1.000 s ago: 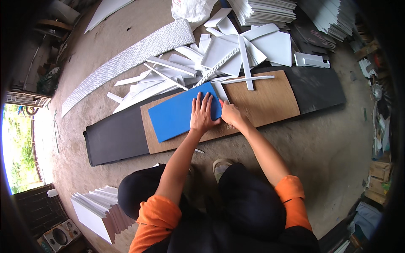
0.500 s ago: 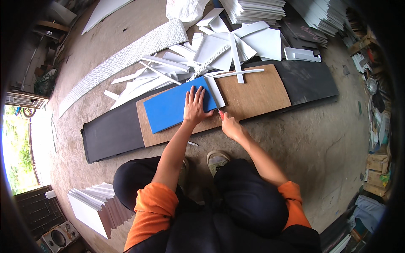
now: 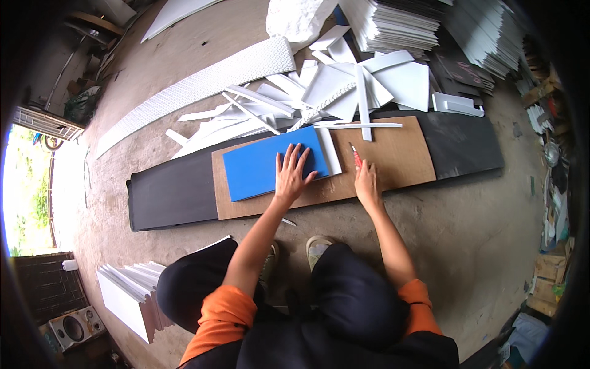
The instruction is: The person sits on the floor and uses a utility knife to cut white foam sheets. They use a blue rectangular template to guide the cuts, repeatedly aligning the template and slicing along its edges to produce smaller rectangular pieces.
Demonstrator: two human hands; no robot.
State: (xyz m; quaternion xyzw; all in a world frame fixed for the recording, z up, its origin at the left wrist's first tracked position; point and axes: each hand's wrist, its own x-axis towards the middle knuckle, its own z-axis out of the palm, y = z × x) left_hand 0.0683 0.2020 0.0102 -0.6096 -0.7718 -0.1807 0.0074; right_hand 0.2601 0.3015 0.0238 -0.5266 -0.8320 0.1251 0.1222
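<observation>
Concrete floor (image 3: pixel 473 246) — white offcuts (image 3: pixel 329 81) lay towards twelve o'clock. Blue panel (image 3: pixel 253 166) sat at nine on a brown board (image 3: pixel 402 157). Left hand (image 3: pixel 291 178) pressed it, splayed, grasping nothing; right hand (image 3: pixel 368 184), at three, clasped a red cutter (image 3: pixel 357 159) — weak pressure risked panel slip, blade straying.

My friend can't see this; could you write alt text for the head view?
The left hand rests on a blue board; the right hand holds a red-handled utility knife over a brown board. White scraps lie beyond.
</observation>
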